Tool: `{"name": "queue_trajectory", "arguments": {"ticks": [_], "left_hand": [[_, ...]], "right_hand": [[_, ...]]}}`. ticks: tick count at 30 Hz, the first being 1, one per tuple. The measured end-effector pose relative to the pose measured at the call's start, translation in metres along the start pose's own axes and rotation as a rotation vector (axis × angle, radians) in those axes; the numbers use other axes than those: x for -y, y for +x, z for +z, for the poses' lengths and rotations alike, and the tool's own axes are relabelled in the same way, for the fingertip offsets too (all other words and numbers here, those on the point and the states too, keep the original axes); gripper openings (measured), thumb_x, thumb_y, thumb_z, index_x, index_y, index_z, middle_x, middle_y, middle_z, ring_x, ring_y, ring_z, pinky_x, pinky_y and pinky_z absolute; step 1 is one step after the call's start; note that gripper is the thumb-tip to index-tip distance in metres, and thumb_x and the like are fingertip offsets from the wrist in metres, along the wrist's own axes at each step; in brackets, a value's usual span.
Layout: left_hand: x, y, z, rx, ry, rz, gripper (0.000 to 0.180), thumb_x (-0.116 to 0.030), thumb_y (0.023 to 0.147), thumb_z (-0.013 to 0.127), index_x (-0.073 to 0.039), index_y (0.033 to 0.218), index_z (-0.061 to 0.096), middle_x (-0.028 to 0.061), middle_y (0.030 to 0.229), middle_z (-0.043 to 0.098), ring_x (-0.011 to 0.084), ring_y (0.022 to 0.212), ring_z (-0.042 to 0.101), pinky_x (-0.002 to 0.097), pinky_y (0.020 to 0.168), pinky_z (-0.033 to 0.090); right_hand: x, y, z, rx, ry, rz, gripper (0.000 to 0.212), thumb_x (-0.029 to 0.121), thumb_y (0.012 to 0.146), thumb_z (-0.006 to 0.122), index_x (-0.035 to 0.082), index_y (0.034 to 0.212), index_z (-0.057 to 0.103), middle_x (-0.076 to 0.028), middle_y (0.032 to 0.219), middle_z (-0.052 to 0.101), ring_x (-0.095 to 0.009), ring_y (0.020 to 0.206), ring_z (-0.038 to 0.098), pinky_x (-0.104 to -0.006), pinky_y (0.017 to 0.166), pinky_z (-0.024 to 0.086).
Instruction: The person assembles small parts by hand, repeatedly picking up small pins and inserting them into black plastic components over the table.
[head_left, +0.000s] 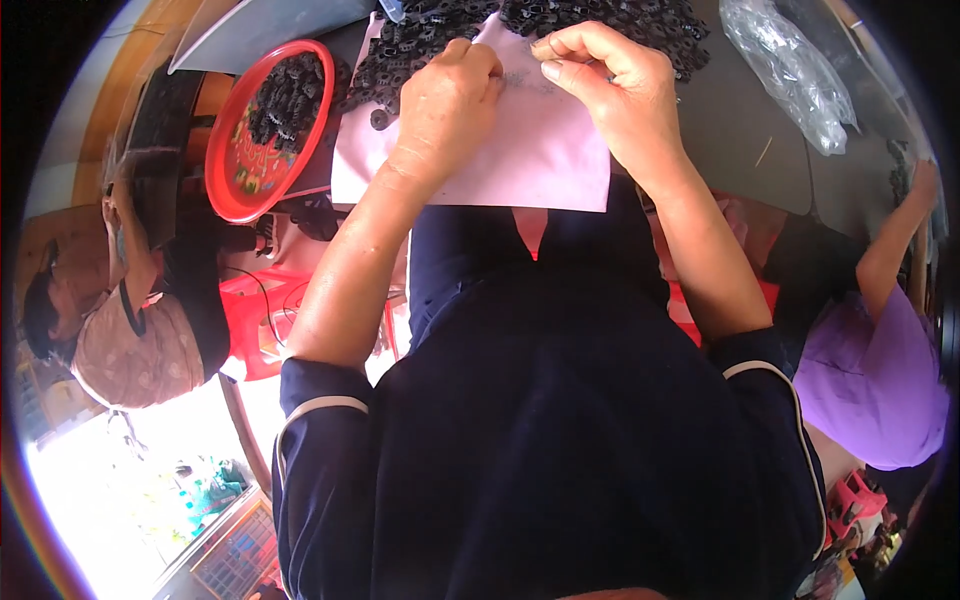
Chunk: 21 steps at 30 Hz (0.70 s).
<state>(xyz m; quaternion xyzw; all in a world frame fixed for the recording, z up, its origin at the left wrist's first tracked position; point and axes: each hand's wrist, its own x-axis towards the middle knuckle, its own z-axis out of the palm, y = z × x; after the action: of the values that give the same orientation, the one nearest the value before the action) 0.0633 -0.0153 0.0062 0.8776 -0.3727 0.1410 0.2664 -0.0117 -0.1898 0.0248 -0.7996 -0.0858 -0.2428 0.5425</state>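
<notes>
My left hand [447, 108] is closed above a pale pink sheet [540, 175], its fingertips turned away so that what they hold is hidden. To its right, my right hand [635, 100] is bent with thumb and forefinger close together in a pinch; anything between them is too small to make out. Small black plastic parts [415, 45] lie heaped at the far side of the sheet, and more black parts [640, 18] spread behind my right hand. Tiny dark bits [522, 82] are scattered on the sheet between my hands.
A red basin [217, 165] holding black parts [290, 100] stands at the left. A clear plastic bag [790, 75] lies on the dark tabletop [735, 125] at the right. One person [140, 345] sits at the left, another in a purple top [870, 380] at the right.
</notes>
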Motion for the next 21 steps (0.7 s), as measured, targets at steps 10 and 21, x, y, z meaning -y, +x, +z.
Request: {"name": "queue_trajectory", "arguments": {"ticks": [10, 21], "left_hand": [[-0.003, 0.009, 0.01, -0.018, 0.071, 0.046, 0.013, -0.012, 0.08, 0.066, -0.005, 0.09, 0.063, 0.0132, 0.086, 0.063, 0.0339, 0.079, 0.064, 0.0396, 0.07, 0.051], [-0.014, 0.006, -0.011, -0.22, -0.072, 0.021, 0.013, -0.013, 0.08, 0.068, -0.003, 0.084, 0.062, 0.0123, 0.088, 0.064, 0.0341, 0.079, 0.065, 0.0419, 0.068, 0.052]], "right_hand": [[-0.003, 0.007, 0.0, -0.014, 0.115, 0.077, 0.014, 0.0, 0.085, 0.064, -0.001, 0.098, 0.068, -0.005, 0.089, 0.07, -0.008, 0.084, 0.064, -0.0215, 0.079, 0.05], [0.01, 0.032, 0.012, 0.085, 0.044, 0.082, 0.013, 0.0, 0.084, 0.058, -0.004, 0.095, 0.065, -0.012, 0.082, 0.069, -0.012, 0.075, 0.064, -0.0271, 0.066, 0.049]]}}
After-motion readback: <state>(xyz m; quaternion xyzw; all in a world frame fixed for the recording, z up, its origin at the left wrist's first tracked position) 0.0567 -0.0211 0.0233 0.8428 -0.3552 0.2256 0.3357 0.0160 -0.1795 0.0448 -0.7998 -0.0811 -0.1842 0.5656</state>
